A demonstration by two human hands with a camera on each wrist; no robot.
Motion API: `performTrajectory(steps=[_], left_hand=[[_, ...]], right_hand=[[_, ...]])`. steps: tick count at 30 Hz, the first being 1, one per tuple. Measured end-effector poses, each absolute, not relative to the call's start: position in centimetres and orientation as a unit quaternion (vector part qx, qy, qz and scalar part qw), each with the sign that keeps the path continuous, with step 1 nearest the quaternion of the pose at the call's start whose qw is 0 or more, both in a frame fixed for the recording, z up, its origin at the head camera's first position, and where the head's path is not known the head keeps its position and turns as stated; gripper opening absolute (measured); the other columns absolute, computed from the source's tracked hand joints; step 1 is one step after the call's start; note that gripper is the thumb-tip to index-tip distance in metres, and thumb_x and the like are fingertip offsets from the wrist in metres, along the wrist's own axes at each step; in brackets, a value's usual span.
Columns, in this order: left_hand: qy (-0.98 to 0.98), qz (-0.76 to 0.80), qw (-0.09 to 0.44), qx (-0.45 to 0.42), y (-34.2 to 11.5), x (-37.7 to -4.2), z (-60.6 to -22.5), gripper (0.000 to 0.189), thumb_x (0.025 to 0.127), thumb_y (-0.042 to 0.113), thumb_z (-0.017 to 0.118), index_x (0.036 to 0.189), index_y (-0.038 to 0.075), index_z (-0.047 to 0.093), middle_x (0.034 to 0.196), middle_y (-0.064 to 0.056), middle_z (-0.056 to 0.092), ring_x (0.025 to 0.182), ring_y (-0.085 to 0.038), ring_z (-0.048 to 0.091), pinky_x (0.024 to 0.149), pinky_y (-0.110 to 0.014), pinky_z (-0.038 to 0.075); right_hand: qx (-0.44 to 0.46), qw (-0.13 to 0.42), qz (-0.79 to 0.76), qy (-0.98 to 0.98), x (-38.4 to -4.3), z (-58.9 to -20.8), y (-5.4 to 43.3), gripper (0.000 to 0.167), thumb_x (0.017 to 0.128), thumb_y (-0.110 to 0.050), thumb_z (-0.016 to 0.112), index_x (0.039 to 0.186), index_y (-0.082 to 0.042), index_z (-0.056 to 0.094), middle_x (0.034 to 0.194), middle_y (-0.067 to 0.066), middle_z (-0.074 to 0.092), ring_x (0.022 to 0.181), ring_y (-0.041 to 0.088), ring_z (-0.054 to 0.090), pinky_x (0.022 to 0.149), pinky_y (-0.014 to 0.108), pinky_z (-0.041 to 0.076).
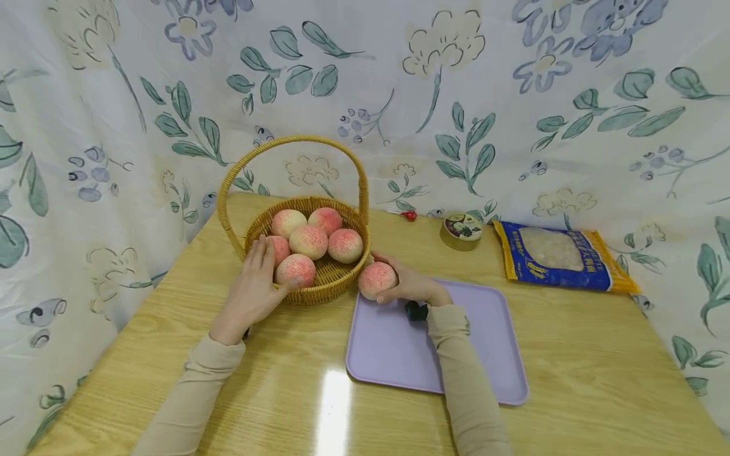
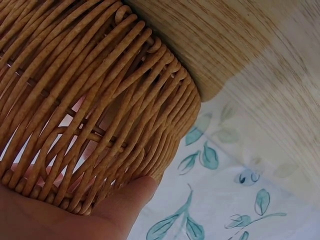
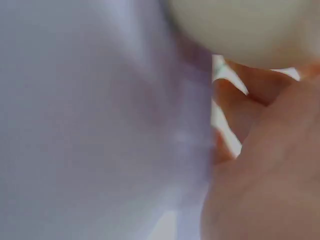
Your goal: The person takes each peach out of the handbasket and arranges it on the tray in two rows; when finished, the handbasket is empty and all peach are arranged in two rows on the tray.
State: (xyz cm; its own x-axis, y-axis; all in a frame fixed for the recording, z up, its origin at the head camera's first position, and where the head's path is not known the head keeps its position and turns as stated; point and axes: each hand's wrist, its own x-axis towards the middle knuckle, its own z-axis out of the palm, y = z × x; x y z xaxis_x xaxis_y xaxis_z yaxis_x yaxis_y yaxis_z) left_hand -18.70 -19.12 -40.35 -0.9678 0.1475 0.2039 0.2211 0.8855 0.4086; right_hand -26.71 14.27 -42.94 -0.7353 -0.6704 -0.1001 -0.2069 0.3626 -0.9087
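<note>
A woven basket [image 1: 319, 293] with a tall arched handle holds several pink-and-cream peaches [image 1: 308, 242]. My left hand [image 1: 255, 288] rests over the basket's near left rim, its fingers extended beside the peaches, and it partly covers one of them. In the left wrist view the hand [image 2: 117, 212] lies along the rim against the wicker wall [image 2: 100, 90]. Just right of the basket, my right hand [image 1: 407, 282] grips one peach [image 1: 377, 280] over the back left corner of a lilac tray [image 1: 382, 348]. Close up, this peach [image 3: 245, 30] is blurred beside the hand [image 3: 265, 170].
Behind the tray stands a round tin [image 1: 462, 231], with a small red item [image 1: 409, 216] to its left. A blue and yellow food packet [image 1: 564, 256] lies at the back right of the wooden table [image 1: 593, 354]. Floral cloth [image 1: 388, 95] hangs behind.
</note>
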Motion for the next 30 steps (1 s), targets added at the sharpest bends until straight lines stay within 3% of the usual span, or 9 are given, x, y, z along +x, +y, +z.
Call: performTrajectory(steps=[4,8,14,20,30], left_hand=[[-0.969,-0.211,0.080,-0.099,-19.2,-18.7,-40.7,0.100,0.093,0.059,0.050,0.152,-0.009,0.007,0.158,-0.032,0.006,0.147,-0.048,0.007,0.118,-0.060,0.019],[-0.969,-0.209,0.085,-0.099,-19.3,-18.6,-40.6,0.099,0.094,0.058,0.051,0.152,-0.009,0.007,0.158,-0.032,0.006,0.148,-0.047,0.007,0.119,-0.058,0.017],[-0.970,-0.207,0.083,-0.098,-19.4,-18.6,-40.5,0.096,0.094,0.051,0.055,0.151,-0.010,0.008,0.159,-0.032,0.006,0.148,-0.047,0.007,0.118,-0.058,0.018],[-0.968,-0.216,0.084,-0.096,-19.5,-18.6,-40.4,0.103,0.092,0.059,0.053,0.151,-0.010,0.003,0.159,-0.031,0.005,0.149,-0.045,0.006,0.119,-0.057,0.017],[-0.969,-0.213,0.081,-0.095,-19.5,-18.6,-40.4,0.108,0.091,0.066,0.049,0.151,-0.010,0.002,0.159,-0.031,0.003,0.149,-0.044,0.005,0.120,-0.056,0.016]], right_hand=[[-0.280,0.216,-0.570,0.742,-26.9,-41.8,14.7,0.082,0.090,-0.005,0.063,0.156,-0.007,0.013,0.159,0.026,0.016,0.148,0.043,0.015,0.118,0.060,0.019],[-0.292,0.202,-0.613,0.706,-27.5,-39.3,13.9,0.069,0.096,-0.008,0.054,0.155,-0.007,0.019,0.155,0.029,0.025,0.143,0.046,0.027,0.115,0.059,0.028],[-0.316,0.257,-0.628,0.663,-28.5,-36.4,10.4,0.055,0.101,-0.006,0.044,0.152,-0.002,0.025,0.154,0.028,0.029,0.139,0.045,0.035,0.108,0.059,0.037],[-0.301,0.315,-0.606,0.665,-29.0,-35.2,6.1,0.053,0.101,-0.008,0.045,0.151,-0.006,0.029,0.155,0.020,0.032,0.139,0.042,0.037,0.105,0.060,0.040],[-0.313,0.374,-0.560,0.670,-29.3,-36.9,1.1,0.048,0.103,-0.013,0.042,0.151,-0.012,0.032,0.157,0.010,0.034,0.144,0.030,0.034,0.106,0.058,0.041]])
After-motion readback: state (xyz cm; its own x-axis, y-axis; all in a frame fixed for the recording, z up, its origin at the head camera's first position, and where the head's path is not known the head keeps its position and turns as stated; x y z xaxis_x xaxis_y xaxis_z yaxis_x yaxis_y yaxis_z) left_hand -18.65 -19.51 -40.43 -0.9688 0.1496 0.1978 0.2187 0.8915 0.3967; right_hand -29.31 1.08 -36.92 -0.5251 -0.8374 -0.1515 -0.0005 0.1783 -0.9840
